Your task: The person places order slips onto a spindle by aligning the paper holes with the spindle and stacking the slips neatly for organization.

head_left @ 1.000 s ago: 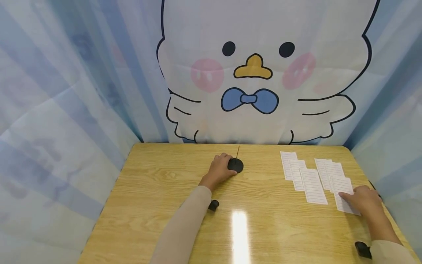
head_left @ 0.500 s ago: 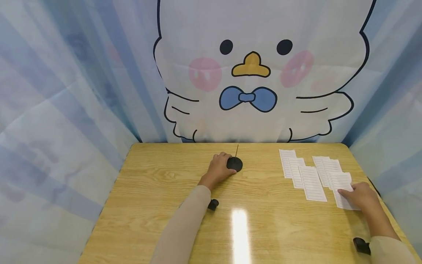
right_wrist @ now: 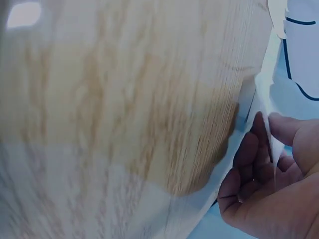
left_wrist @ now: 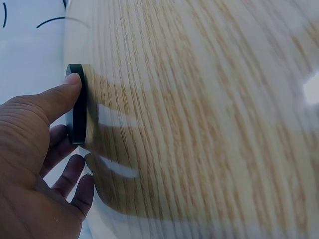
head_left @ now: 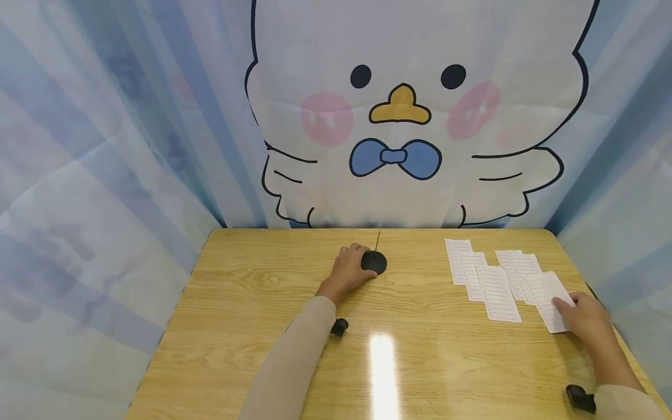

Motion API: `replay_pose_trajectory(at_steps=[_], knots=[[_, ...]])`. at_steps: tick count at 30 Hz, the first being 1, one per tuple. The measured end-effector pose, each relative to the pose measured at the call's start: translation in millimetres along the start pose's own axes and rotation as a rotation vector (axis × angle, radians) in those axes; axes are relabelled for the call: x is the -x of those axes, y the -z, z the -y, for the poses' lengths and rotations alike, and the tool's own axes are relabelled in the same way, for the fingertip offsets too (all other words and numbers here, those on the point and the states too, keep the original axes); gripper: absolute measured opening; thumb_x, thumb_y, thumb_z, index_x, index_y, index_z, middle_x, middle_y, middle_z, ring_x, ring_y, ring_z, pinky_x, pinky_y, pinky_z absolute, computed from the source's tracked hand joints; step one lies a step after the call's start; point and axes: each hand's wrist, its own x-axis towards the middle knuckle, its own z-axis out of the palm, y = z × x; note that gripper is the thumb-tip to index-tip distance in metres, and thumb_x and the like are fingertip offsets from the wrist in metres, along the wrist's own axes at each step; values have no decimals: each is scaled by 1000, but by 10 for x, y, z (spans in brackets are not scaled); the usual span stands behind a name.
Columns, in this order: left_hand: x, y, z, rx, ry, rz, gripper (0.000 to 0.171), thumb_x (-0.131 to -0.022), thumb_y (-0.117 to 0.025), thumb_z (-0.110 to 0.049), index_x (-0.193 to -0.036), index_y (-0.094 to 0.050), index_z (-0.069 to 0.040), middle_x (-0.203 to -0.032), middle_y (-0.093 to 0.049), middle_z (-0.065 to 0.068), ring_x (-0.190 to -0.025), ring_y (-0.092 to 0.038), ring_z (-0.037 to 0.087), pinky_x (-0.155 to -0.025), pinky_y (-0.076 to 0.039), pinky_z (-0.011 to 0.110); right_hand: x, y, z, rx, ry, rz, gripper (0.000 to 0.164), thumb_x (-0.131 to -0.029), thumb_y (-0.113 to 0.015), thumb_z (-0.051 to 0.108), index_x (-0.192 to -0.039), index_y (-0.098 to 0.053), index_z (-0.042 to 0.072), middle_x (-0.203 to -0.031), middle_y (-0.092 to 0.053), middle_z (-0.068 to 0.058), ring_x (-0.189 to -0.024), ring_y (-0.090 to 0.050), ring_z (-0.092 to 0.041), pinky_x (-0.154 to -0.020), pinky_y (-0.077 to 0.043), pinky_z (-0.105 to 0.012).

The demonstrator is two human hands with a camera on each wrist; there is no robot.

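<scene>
In the head view, my left hand pinches the round black base of a receipt spike near the table's back edge. A thin rod stands up from that base. The left wrist view shows my thumb on the near face of the base, the fingers curled behind. On the right, my right hand pinches a white paper slip by its right edge, between thumb and fingers. The held slip is seen nearly edge-on in the right wrist view. Its lifted side tilts off the overlapping slips under it.
Another group of overlapping ruled slips lies left of the right hand. The wooden table meets a printed curtain at the back and sides. Black wrist devices show beside both forearms.
My right hand has lifted the front slip's right edge and shifted it slightly up and right, away from the slips beneath. The left hand stays on the receipt spike's base.
</scene>
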Motion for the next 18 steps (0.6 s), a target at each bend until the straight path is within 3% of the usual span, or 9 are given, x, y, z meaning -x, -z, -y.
replay_pose_trajectory(at_steps=[11,18], knots=[[-1,-12,11,-11,-1,-24,66,-91,-78,-46,-147,-57,-18,-148,-55,5,-134,-50,30,-110,-47,45,44,77,60,-20,79,-83,71,-111,-37,41,-141,-34,-24,-132,-39,-50,-112,-45,-64,-88,-44,-68],[0,-29,1,-5,16,-14,66,-91,-78,-45,-148,-56,-19,-150,-54,4,-134,-50,29,-110,-47,44,99,113,169,-46,124,-87,74,-112,-30,42,-149,-26,-22,-139,-33,-52,-121,-38,-67,-94,-37,-73]])
